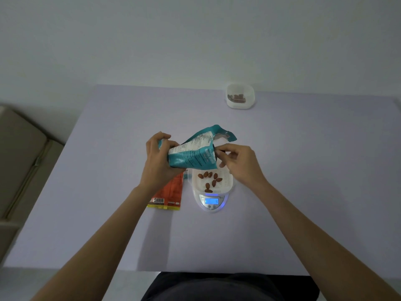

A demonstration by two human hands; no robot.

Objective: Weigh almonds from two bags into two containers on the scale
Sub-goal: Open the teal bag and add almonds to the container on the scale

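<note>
Centre of frame: teal almond bag (193, 152) held tilted above the white container (225, 181) on the digital kitchen scale (211, 200), mouth turned toward upper right. Left hand (157, 157) closed around the bag's bottom end; right hand (237, 160) pinching with thumb and fingertips at the bag's side near its opening, possibly on a single nut, too small to confirm. Roughly nine almonds (209, 179) lying in the container; blue display lit, reading illegible. Left of the scale, partly under the left wrist: orange bag (171, 193) flat on the lilac table (108, 192). Upper right: second container (239, 96) with a few almonds inside, well apart from the scale.

Risks, as judged: sudden spill from the loose, crumpled mouth overshooting the target weight; nuts bouncing off the shallow container onto the table; a wrist resting on the rim falsifying the reading.
</note>
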